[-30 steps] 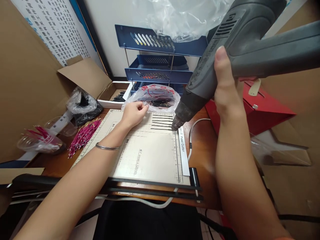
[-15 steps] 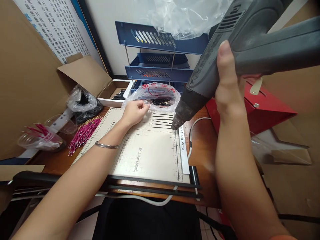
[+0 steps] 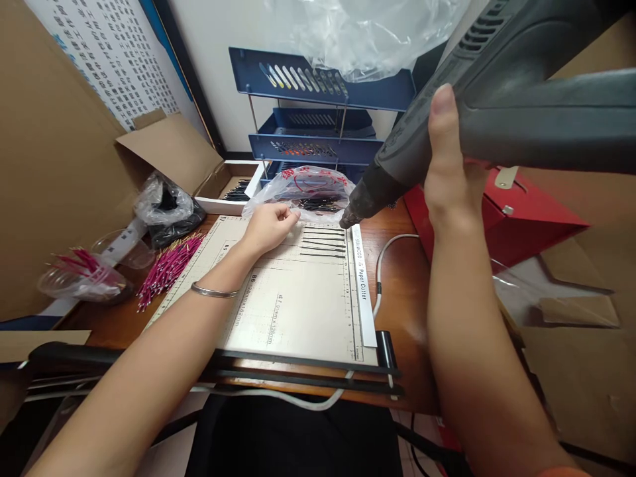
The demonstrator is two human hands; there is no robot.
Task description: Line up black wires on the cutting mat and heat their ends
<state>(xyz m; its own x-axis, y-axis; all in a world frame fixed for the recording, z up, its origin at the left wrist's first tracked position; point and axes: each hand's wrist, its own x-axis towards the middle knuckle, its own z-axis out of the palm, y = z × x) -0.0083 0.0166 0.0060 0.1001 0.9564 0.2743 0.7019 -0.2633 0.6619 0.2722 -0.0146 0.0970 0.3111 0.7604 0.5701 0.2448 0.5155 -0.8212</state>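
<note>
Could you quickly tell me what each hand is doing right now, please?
Left hand: curled, fingertips on black wire pieces.
Right hand: closed around heat gun.

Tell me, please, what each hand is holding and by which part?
The right hand grips the heat gun by its handle. The left hand rests on the cutter board beside the black tubes; any pinch is hidden.

A small wire-assembly workbench is indicated: a paper cutter board (image 3: 298, 298), bundled magenta wire pieces (image 3: 166, 268), a heat gun (image 3: 477, 112), blue stacked trays (image 3: 318, 112) and cardboard cartons (image 3: 59, 165) are seen.
</note>
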